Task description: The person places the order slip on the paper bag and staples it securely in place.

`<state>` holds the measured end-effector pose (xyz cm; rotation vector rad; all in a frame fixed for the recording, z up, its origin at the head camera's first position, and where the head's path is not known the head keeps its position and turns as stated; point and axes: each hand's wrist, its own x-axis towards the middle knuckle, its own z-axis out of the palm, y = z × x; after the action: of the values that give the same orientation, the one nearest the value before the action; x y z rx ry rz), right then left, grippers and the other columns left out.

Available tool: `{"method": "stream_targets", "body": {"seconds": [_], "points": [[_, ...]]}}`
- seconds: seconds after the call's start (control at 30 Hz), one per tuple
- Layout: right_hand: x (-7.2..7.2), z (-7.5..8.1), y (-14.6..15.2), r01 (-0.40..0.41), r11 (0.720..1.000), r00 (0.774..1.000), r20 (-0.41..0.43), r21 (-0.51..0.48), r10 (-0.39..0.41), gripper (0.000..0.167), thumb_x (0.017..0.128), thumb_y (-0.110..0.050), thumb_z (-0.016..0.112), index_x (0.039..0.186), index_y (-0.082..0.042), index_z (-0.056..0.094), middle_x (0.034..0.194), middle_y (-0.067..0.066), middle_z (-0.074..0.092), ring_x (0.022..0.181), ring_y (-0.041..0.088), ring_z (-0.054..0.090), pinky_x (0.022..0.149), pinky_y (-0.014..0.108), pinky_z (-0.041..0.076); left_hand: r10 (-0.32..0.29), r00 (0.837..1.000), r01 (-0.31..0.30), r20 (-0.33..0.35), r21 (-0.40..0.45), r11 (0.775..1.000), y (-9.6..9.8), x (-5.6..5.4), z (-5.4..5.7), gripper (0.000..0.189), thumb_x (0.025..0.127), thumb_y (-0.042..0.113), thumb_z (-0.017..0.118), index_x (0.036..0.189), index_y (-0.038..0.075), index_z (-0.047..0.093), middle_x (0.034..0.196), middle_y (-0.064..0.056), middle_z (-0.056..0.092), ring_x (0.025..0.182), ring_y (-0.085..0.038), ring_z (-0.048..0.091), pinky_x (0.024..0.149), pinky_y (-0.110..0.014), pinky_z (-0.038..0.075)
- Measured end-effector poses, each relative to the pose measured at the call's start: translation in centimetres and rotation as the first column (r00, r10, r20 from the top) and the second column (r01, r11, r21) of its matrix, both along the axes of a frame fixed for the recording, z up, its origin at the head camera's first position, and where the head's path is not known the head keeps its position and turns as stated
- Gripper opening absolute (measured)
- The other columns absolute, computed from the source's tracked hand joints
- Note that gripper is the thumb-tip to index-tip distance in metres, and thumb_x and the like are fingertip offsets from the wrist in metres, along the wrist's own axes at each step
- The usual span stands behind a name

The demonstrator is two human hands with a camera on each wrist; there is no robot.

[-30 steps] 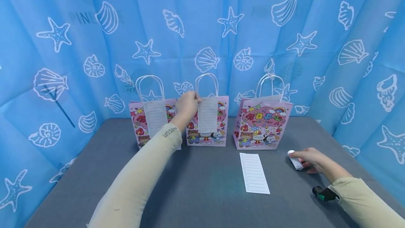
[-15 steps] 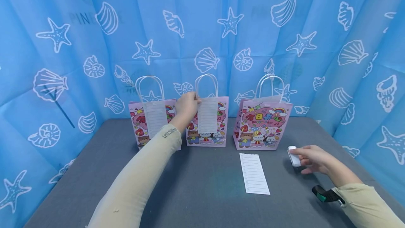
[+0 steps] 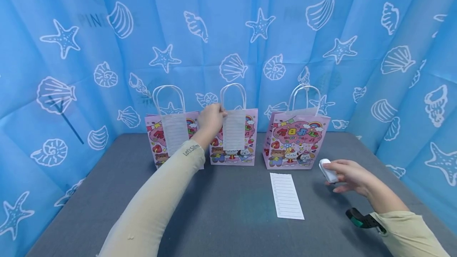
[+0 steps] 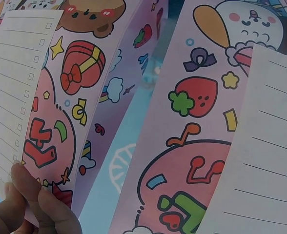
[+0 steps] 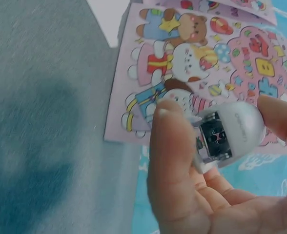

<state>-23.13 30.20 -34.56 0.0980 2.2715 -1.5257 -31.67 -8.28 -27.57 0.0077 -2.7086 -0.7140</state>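
Observation:
My left hand (image 3: 210,121) pinches the top edge of a lined checklist slip (image 3: 234,132) against the middle pink paper gift bag (image 3: 218,158). Up close in the left wrist view, thumb and fingers (image 4: 24,183) close on the slip's corner and the bag's rim. On the right, my right hand (image 3: 358,179) holds a small white stapler (image 3: 328,171) above the table. The right wrist view shows the stapler (image 5: 238,129) between thumb and fingers, its dark inner parts facing the camera. Another slip (image 3: 175,132) hangs on the front of the left gift bag (image 3: 157,138), partly behind my left arm.
The right gift bag (image 3: 296,146) stands upright beside the stapler, with no slip on its front. A loose lined slip (image 3: 287,197) lies on the grey table (image 3: 228,225) before it. A blue shell-print curtain (image 3: 210,50) hangs behind. A black strap device (image 3: 360,218) is on my right wrist.
My right hand has lifted the stapler off the table, moving it slightly up and left. My left hand stays at the middle bag with the slip.

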Motion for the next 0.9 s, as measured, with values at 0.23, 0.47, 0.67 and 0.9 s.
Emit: {"method": "stream_targets", "body": {"seconds": [0.23,0.47,0.67,0.9], "points": [[0.2,0.2,-1.4,-0.009,0.999,0.999,-0.045,0.040,0.010,0.071,0.102,-0.035,0.046,0.140,0.019,0.019,0.103,0.008,0.060,0.083,0.015,0.063,0.068,0.035,0.051,-0.002,1.000,0.002,0.008,-0.004,1.000,0.0,0.0,0.0,0.019,0.098,0.027,0.059,0.097,0.010,0.068,0.086,-0.003,0.067,0.074,-0.020,0.060,0.066,-0.033,0.047],[0.4,0.4,-2.4,-0.012,0.999,0.998,-0.068,0.044,0.015,0.071,0.101,-0.037,0.049,0.140,0.016,0.024,0.103,0.004,0.064,0.084,0.017,0.059,0.068,0.035,0.046,-0.003,1.000,0.003,-0.007,-0.008,1.000,0.0,0.0,0.0,0.019,0.097,0.027,0.060,0.097,0.010,0.068,0.088,-0.004,0.069,0.074,-0.021,0.061,0.065,-0.034,0.048],[0.5,0.5,-2.9,-0.018,1.000,0.996,-0.088,0.018,0.020,0.071,0.102,-0.038,0.047,0.142,0.015,0.023,0.106,0.002,0.067,0.085,0.018,0.059,0.067,0.035,0.043,-0.009,1.000,0.009,-0.016,-0.012,1.000,0.1,0.0,-0.1,0.019,0.097,0.027,0.060,0.097,0.009,0.068,0.089,-0.004,0.069,0.074,-0.021,0.061,0.065,-0.033,0.048],[0.4,0.7,-4.0,0.019,1.000,0.990,-0.137,0.006,-0.018,0.072,0.102,-0.041,0.047,0.142,0.014,0.023,0.103,0.002,0.063,0.078,0.015,0.053,0.063,0.031,0.040,-0.006,1.000,0.006,-0.025,-0.011,1.000,0.0,-0.1,-0.2,0.019,0.097,0.027,0.060,0.096,0.009,0.068,0.089,-0.004,0.069,0.074,-0.021,0.061,0.065,-0.033,0.048]]}}
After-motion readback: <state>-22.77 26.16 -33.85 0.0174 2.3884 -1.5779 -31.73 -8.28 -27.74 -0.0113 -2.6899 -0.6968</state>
